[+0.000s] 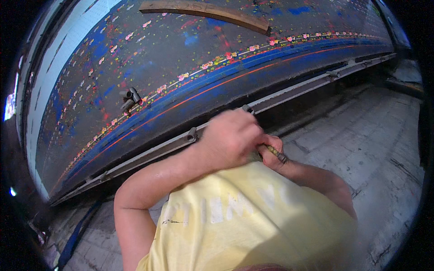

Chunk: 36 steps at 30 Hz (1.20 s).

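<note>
My left hand (231,137) is in front of my chest, fingers curled and slightly blurred; what they hold, if anything, is hidden. Close against it, my right hand (274,159) is closed round a slim, brass-coloured rod with a metal end (276,153). The rod's other end disappears behind the left hand. Just beyond both hands runs a long grey metal rail (289,94). A short metal tube (192,134) sits on the rail left of my left hand, and another tube end (247,109) shows right above that hand.
Beyond the rail lies a broad dark printing table (172,54), spattered with blue, red and yellow and lined with small flower prints. Several short grey tubes (132,97) lie on it at the left. A wooden bar (203,12) rests farther back. Grey floor (361,135) extends right.
</note>
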Available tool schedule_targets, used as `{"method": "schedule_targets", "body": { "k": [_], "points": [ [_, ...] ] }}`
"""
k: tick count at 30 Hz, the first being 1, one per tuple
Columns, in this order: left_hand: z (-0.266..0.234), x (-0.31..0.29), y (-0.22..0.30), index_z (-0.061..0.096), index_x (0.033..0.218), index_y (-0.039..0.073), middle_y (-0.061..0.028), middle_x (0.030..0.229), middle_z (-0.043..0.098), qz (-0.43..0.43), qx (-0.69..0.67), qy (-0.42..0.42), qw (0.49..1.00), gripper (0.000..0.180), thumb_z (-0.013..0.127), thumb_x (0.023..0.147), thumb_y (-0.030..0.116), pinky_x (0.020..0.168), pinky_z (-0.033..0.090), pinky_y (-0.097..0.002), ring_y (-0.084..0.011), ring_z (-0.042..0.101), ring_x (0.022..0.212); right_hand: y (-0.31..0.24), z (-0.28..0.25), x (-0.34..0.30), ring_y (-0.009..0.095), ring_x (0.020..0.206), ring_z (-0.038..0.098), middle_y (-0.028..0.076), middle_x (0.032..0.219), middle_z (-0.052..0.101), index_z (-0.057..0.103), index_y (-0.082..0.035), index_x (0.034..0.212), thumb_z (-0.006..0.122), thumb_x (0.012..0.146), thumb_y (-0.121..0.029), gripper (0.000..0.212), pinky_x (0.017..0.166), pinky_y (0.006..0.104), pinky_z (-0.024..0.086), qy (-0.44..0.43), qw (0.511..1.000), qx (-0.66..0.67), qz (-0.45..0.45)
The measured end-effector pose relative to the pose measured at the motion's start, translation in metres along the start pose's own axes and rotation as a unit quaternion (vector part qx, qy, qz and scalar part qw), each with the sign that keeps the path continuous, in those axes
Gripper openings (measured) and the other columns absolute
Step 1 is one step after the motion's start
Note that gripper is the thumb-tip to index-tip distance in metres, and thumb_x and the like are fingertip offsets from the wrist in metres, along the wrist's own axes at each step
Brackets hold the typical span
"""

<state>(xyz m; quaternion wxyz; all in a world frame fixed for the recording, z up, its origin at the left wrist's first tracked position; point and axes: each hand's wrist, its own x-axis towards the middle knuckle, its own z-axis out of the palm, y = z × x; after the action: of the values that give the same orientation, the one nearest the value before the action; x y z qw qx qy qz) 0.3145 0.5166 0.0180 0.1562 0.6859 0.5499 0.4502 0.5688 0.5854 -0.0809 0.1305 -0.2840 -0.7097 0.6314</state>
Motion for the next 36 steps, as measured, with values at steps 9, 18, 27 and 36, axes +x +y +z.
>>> {"method": "schedule_targets", "body": {
  "k": [9,18,27,36],
  "points": [
    [0.082,0.031,0.036,0.075,0.107,0.007,-0.0123,0.11,0.076,0.044,-0.102,-0.228,0.967,0.022,0.075,0.089,0.02,0.098,0.056,-0.0474,-0.0345,0.073,0.109,0.009,0.022,-0.015,0.025,0.095,0.077,0.009,0.1,0.08,0.082,-0.008,0.104,0.072,0.096,0.0,0.016,0.091,0.0397,0.06,0.105,0.993,0.049,0.035],
    [0.106,0.022,0.034,0.077,0.104,0.009,-0.0092,0.107,0.077,0.091,-0.046,-0.275,0.956,0.02,0.068,0.092,0.022,0.099,0.055,-0.0457,-0.0297,0.075,0.111,0.007,0.023,-0.005,0.023,0.099,0.076,0.007,0.1,0.079,0.082,-0.009,0.104,0.071,0.097,0.003,0.017,0.094,0.0386,0.058,0.1,0.993,0.033,0.052],
    [0.118,0.026,0.032,0.078,0.11,0.006,-0.0158,0.109,0.079,0.02,-0.086,-0.324,0.942,0.024,0.074,0.088,0.016,0.097,0.061,-0.0518,-0.0378,0.078,0.111,0.007,0.023,0.004,0.022,0.102,0.074,0.006,0.1,0.078,0.082,-0.011,0.104,0.071,0.099,0.005,0.02,0.098,0.0375,0.057,0.093,0.994,0.013,0.062],
    [0.132,0.02,0.045,0.079,0.111,0.006,-0.0205,0.097,0.081,-0.114,-0.25,-0.314,0.909,0.027,0.081,0.091,0.022,0.087,0.063,-0.0569,-0.0437,0.081,0.095,0.01,0.036,0.006,0.021,0.114,0.07,0.001,0.102,0.077,0.08,-0.014,0.107,0.077,0.096,0.005,0.021,0.107,0.0366,0.054,0.111,0.99,-0.087,0.013]
  ]
}}
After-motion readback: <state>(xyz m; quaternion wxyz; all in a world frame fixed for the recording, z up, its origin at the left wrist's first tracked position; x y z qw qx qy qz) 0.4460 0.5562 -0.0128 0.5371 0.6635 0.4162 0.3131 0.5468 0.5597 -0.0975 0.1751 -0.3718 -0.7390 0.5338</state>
